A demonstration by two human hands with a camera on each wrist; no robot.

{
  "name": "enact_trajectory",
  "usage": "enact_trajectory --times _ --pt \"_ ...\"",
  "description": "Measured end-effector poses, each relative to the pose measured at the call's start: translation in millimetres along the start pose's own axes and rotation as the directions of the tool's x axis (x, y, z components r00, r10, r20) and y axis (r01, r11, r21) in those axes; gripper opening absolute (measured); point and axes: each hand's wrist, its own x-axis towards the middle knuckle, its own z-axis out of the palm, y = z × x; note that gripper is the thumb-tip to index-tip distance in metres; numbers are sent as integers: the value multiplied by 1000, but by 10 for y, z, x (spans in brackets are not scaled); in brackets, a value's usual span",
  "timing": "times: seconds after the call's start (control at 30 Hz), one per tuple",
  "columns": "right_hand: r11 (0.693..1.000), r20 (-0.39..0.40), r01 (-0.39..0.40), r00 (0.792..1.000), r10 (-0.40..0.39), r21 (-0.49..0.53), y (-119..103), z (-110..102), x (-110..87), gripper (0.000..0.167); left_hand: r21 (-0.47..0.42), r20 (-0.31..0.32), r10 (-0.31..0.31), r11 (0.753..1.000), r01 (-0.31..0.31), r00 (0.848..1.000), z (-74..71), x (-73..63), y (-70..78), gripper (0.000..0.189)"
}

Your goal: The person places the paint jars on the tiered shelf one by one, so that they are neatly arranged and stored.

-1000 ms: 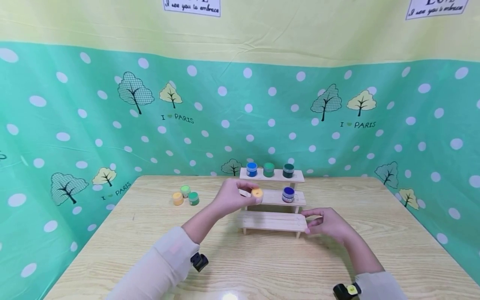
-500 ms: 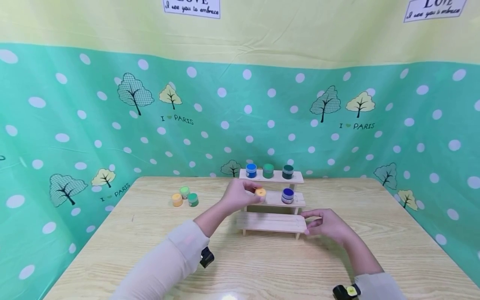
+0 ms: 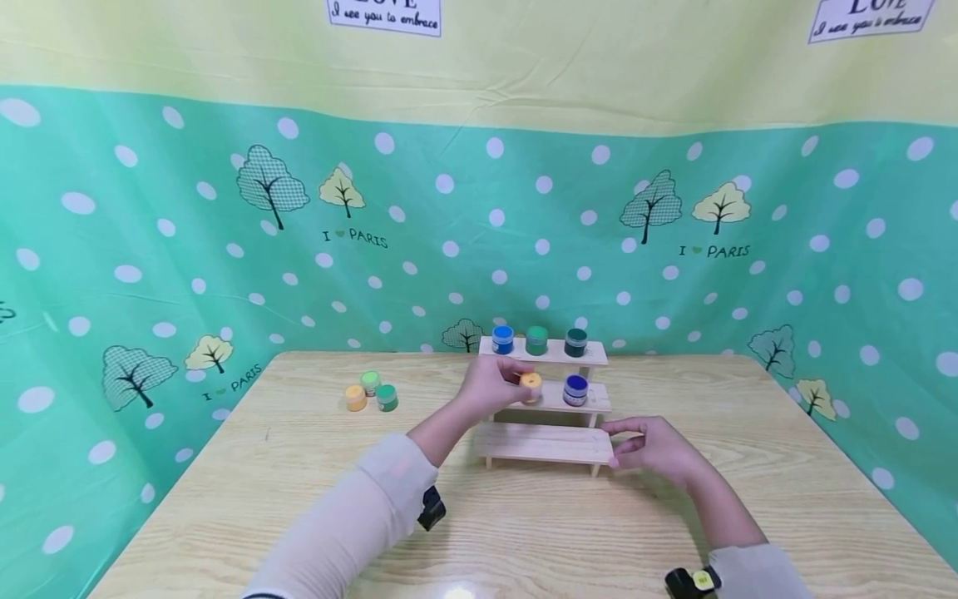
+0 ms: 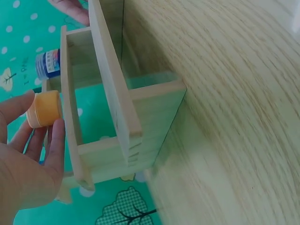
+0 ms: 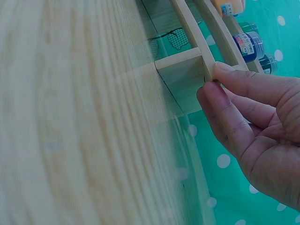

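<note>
My left hand point(image 3: 488, 389) pinches an orange paint jar point(image 3: 532, 386) between thumb and fingers at the middle tier of a three-tier wooden stand point(image 3: 542, 443). In the left wrist view the jar's orange base point(image 4: 48, 108) is right at the tier board. To its right on that tier sits a dark blue jar point(image 3: 575, 391). My right hand point(image 3: 660, 451) grips the right front corner of the bottom tier, thumb on top and fingertips below, as the right wrist view shows. Nothing stands on the bottom tier.
On the top tier stand a blue jar point(image 3: 503, 339), a green jar point(image 3: 535, 340) and a dark green jar point(image 3: 575, 342). Grouped at the table's left are an orange jar point(image 3: 355, 398), a light green jar point(image 3: 370, 383) and a green jar point(image 3: 387, 398). A patterned curtain point(image 3: 419, 191) hangs behind.
My left hand has carried the orange paint jar rightward along the middle tier, closer to the dark blue jar. The right hand keeps its place on the stand's corner.
</note>
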Motion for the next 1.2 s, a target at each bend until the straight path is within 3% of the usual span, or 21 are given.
enact_trajectory --times 0.7,1.2 --pt "1000 -15 -11 1000 10 -28 -19 15 -10 57 2 -5 -11 1000 11 1000 72 57 11 32" --pt "1000 -14 -2 1000 1 -27 -17 21 -16 57 -12 -18 83 997 -83 996 -75 -34 -132 39"
